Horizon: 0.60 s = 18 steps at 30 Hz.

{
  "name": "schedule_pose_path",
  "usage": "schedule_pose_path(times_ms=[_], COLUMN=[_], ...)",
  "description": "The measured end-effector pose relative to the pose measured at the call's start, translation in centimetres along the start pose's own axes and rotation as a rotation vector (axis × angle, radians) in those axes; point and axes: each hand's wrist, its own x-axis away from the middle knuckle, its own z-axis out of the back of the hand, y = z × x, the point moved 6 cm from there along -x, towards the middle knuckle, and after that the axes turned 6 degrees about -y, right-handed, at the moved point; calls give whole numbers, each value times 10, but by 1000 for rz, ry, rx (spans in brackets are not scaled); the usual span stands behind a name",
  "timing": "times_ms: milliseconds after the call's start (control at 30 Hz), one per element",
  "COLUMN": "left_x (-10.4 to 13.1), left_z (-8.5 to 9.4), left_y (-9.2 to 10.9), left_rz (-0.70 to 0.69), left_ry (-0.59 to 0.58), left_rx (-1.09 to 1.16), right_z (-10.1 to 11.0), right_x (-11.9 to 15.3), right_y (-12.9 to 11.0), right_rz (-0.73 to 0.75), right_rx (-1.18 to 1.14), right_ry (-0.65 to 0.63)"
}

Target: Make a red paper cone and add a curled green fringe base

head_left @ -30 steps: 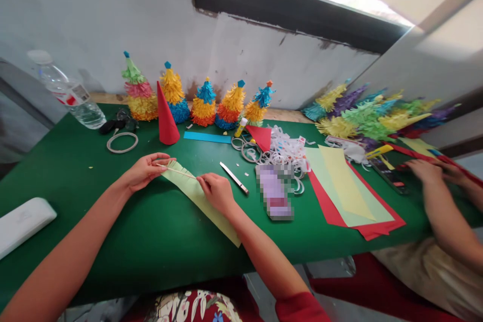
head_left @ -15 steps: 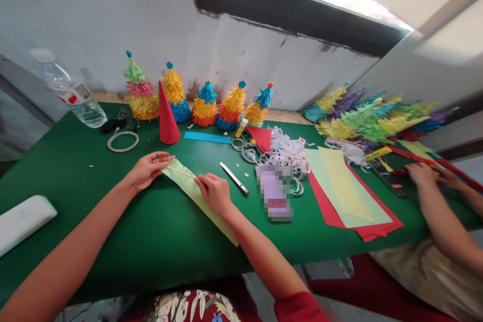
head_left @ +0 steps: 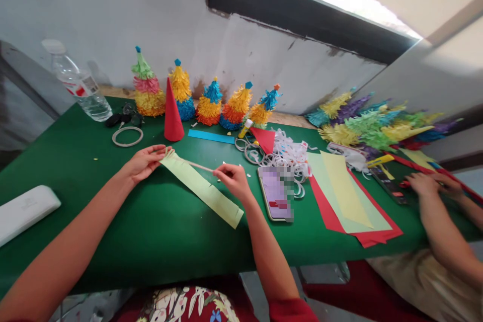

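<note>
My left hand pinches the upper left end of a pale green paper strip, where narrow cut tabs bunch near the fingertips. The strip slants down to the right above the green table, with small slits showing at its lower end. My right hand is closed on the right end of a thin, pale, straight piece; whether it is a stick or a narrow strip I cannot tell. Its other end reaches the strip's upper edge. A red paper cone stands beyond my left hand. A blue paper strip lies behind the green one.
A phone, a pile of white paper curls and a glue stick lie to the right. Fringed cones line the wall. Coloured sheets lie before a co-worker's hands. A water bottle stands left.
My right hand has moved right and slightly up, drawing the thin pale piece away from my left hand. The green strip's lower end now shows fully. The view has shifted slightly.
</note>
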Motion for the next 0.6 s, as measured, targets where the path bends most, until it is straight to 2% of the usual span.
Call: schedule_pose_path(times_ms=[100,233,333,433,600], left_x=[3,13,20,24,27], left_z=[-7,-31,-43,-48,-56], left_y=[-2,-13,-21,-24,-20], left_rz=[-8,-17,-31,-48,-115], left_ry=[-58,-241,-306,-339,-424], left_rx=[-19,-48,-10,12,28], right_z=[5,-23,-43,-50,-48], right_x=[-7,-17,-19,-18,-16], right_y=[0,-12,-12,-5,5], right_rz=[-13,36,0,-61,-117], right_rx=[-146,-273,-352,-380,-309], right_ry=[59,-122,-205,-187,-90])
